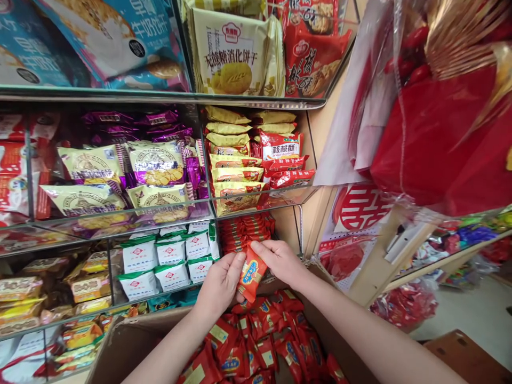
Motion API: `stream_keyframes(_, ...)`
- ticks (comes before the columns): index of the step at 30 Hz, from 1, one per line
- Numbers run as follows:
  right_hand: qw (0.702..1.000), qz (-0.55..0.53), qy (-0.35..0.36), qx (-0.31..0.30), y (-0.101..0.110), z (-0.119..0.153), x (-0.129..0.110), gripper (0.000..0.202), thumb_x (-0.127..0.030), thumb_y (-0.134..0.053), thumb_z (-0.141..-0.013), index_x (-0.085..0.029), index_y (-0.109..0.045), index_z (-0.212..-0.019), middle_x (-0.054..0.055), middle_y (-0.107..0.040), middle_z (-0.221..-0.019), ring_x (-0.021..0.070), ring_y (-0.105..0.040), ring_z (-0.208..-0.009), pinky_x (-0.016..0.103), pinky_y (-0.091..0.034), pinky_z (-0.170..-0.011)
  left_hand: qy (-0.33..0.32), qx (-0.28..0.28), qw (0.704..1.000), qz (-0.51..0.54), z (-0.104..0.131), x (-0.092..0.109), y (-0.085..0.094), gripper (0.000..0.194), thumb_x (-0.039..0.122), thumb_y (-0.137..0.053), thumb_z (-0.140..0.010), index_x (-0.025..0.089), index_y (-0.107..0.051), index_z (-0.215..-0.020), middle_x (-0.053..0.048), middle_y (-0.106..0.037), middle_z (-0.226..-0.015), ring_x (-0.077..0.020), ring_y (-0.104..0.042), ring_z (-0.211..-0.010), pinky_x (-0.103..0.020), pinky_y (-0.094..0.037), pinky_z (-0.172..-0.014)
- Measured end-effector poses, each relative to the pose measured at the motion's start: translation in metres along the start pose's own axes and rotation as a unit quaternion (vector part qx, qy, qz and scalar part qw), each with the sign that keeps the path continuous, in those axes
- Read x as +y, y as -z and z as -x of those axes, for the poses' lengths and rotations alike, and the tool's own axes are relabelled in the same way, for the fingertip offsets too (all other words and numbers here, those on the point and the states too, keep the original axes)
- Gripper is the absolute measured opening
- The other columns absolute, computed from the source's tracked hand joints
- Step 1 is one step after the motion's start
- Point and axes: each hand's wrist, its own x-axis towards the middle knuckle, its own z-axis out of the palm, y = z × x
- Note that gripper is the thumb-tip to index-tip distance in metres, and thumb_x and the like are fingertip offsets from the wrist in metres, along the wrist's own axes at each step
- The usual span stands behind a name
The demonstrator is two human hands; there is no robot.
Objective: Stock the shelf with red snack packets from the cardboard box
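Observation:
Between both hands is a small red snack packet [253,273] with a blue and yellow label, tilted and held above a box. My left hand [222,282] is closed on its left edge, thumb on top. Pinching its upper right corner, my right hand [282,261] is closed too. Below them an open cardboard box [132,341] holds many loose red packets [266,333] of the same look. Just behind the hands, a shelf compartment contains stacked red packets [244,232] in rows.
White packets with green edges [170,273] fill the compartment to the left. Higher shelves hold yellow and red biscuit packs [238,194], purple-and-cream packs [156,162] and blue bags [116,42]. Clear shelf fronts [260,205] edge the compartments. Red decorations [440,128] hang at right.

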Motion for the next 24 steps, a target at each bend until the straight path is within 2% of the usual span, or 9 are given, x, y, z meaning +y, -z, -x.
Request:
stream_keyframes(5,0.997,-0.047,-0.04,0.039,-0.004,0.004,0.006,0.045,-0.052,-0.036,-0.082,-0.018,-0.04,-0.052,-0.004,-0.039,-0.048,0.0078,-0.038,-0.045,0.021,-0.032,-0.044,0.021,0.019,0.999,-0.038,0.0,0.003,-0.003,0.04,0.057,-0.038,-0.078,0.019,-0.046,-0.068,0.006,-0.048,-0.044,-0.0096,-0.046,-0.03,-0.019,-0.027,-0.029)
stream_keyframes(7,0.99,-0.124,-0.059,0.011,-0.009,0.009,0.006,0.038,-0.052,-0.042,-0.079,-0.018,-0.048,-0.064,-0.004,-0.047,-0.054,0.0083,-0.043,-0.046,0.021,-0.036,-0.046,0.012,0.037,0.999,-0.035,0.001,0.004,-0.004,0.038,0.055,-0.037,-0.08,0.02,-0.045,-0.068,0.006,-0.049,-0.045,-0.0106,-0.049,-0.033,-0.02,-0.033,-0.033)
stream_keyframes(9,0.979,-0.188,-0.061,-0.048,-0.012,0.013,0.006,0.032,-0.048,-0.056,-0.072,-0.018,-0.05,-0.083,-0.002,-0.057,-0.068,0.0106,-0.053,-0.057,0.022,-0.042,-0.053,0.009,0.059,0.998,-0.022,0.001,0.005,-0.004,0.037,0.054,-0.035,-0.081,0.02,-0.045,-0.069,0.005,-0.051,-0.049,-0.0115,-0.052,-0.038,-0.022,-0.039,-0.038)
stream_keyframes(12,0.975,-0.207,-0.056,-0.066,-0.007,0.01,0.006,0.042,-0.039,-0.063,-0.068,-0.019,-0.044,-0.1,0.002,-0.061,-0.087,0.0143,-0.058,-0.075,0.025,-0.046,-0.065,-0.001,0.098,0.995,-0.02,0.002,0.003,-0.003,0.031,0.05,-0.034,-0.083,0.021,-0.044,-0.076,0.004,-0.054,-0.057,-0.0118,-0.054,-0.046,-0.023,-0.044,-0.047)
stream_keyframes(15,0.998,-0.057,-0.027,-0.013,0.012,-0.006,0.009,0.037,-0.032,-0.058,-0.073,-0.019,-0.041,-0.102,0.004,-0.059,-0.092,0.016,-0.057,-0.081,0.029,-0.044,-0.071,-0.039,0.118,0.991,-0.059,0.003,-0.002,-0.003,0.023,0.043,-0.036,-0.084,0.021,-0.043,-0.08,0.003,-0.055,-0.066,-0.012,-0.055,-0.056,-0.024,-0.044,-0.054)
stream_keyframes(17,0.993,0.121,0.007,-0.015,0.028,-0.019,0.014,0.034,-0.023,-0.059,-0.071,-0.018,-0.043,-0.101,0.004,-0.058,-0.095,0.0177,-0.056,-0.085,0.031,-0.041,-0.075,-0.077,0.072,0.985,-0.133,0.006,-0.004,-0.004,0.019,0.038,-0.039,-0.083,0.021,-0.047,-0.077,0.003,-0.054,-0.066,-0.0124,-0.054,-0.058,-0.024,-0.043,-0.056)
stream_keyframes(20,0.953,0.286,0.038,-0.096,0.041,-0.034,0.023,0.041,-0.016,-0.062,-0.068,-0.018,-0.045,-0.105,0.006,-0.059,-0.096,0.0194,-0.056,-0.087,0.029,-0.04,-0.074,-0.146,-0.016,0.95,-0.275,0.011,-0.004,-0.007,0.017,0.029,-0.043,-0.081,0.021,-0.055,-0.072,0.0,-0.056,-0.067,-0.014,-0.054,-0.063,-0.025,-0.04,-0.059)
stream_keyframes(22,0.934,0.319,0.051,-0.154,0.042,-0.039,0.03,0.044,-0.017,-0.064,-0.067,-0.017,-0.046,-0.108,0.007,-0.06,-0.096,0.0204,-0.057,-0.086,0.028,-0.04,-0.072,-0.174,-0.028,0.927,-0.33,0.014,-0.002,-0.009,0.018,0.026,-0.042,-0.081,0.021,-0.057,-0.072,-0.001,-0.057,-0.073,-0.0153,-0.054,-0.069,-0.026,-0.04,-0.062)
stream_keyframes(24,0.924,0.328,0.068,-0.186,0.038,-0.043,0.036,0.041,-0.017,-0.066,-0.066,-0.018,-0.052,-0.105,0.007,-0.061,-0.096,0.0204,-0.057,-0.089,0.028,-0.041,-0.074,-0.181,-0.024,0.919,-0.348,0.014,-0.002,-0.009,0.018,0.024,-0.041,-0.081,0.021,-0.057,-0.074,-0.002,-0.058,-0.075,-0.016,-0.054,-0.072,-0.026,-0.04,-0.064)
